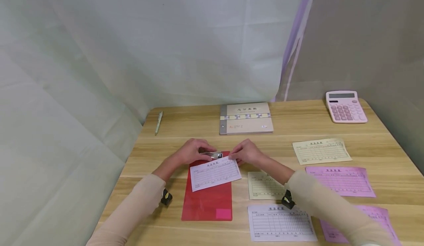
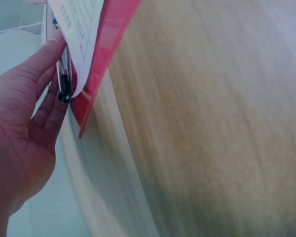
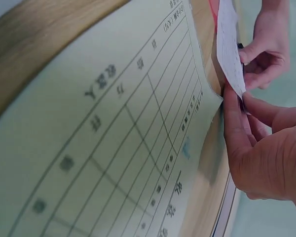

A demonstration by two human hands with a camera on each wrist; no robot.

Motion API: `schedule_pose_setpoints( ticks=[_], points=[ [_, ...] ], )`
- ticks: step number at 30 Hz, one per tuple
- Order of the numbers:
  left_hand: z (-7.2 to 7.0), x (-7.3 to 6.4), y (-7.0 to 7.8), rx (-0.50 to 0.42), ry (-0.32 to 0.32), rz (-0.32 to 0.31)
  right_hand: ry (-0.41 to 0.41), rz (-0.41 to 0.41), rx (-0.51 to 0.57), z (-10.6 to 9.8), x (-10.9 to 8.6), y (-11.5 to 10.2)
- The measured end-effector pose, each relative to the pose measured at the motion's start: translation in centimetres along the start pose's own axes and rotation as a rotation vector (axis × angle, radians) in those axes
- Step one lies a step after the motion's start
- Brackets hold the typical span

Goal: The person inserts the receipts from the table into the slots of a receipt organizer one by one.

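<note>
A red clipboard [image 1: 207,205] lies on the table with its metal clip [image 1: 216,155] at the far end. My left hand [image 1: 195,151] grips the clip, thumb on the near side and fingers behind it, as the left wrist view also shows. Over the upper part of the board sits a white receipt slip [image 1: 215,174], slightly tilted. Its upper right corner is pinched between the thumb and fingers of my right hand [image 1: 247,152]. In the right wrist view the slip [image 3: 229,49] reaches toward the clip. Whether the clip's jaw holds its edge, I cannot tell.
To the right lie a white slip [image 1: 281,225], yellow slips [image 1: 321,152] and pink slips [image 1: 341,181], some partly under my right forearm. Farther back are a pen [image 1: 159,123], a ledger book [image 1: 246,119] and a pink calculator [image 1: 346,108]. Fabric [image 1: 198,43] hangs behind the table.
</note>
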State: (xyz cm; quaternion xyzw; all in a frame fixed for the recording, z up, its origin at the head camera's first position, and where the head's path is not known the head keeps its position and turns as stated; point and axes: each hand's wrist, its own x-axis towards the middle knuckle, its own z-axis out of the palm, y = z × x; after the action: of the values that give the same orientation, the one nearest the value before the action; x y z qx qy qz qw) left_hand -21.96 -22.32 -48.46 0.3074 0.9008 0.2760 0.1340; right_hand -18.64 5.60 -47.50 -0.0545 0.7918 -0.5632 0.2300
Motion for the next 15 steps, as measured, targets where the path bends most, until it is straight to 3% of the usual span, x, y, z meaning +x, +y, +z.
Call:
schedule_pose_setpoints(
  ticks=[7,15],
  points=[
    [0.02,0.01,0.12,0.026,-0.008,0.008,-0.002,0.008,-0.013,0.51,0.27,-0.36],
    [-0.12,-0.19,0.92,0.214,-0.023,0.063,-0.018,0.002,-0.028,0.94,0.70,-0.82]
  ],
)
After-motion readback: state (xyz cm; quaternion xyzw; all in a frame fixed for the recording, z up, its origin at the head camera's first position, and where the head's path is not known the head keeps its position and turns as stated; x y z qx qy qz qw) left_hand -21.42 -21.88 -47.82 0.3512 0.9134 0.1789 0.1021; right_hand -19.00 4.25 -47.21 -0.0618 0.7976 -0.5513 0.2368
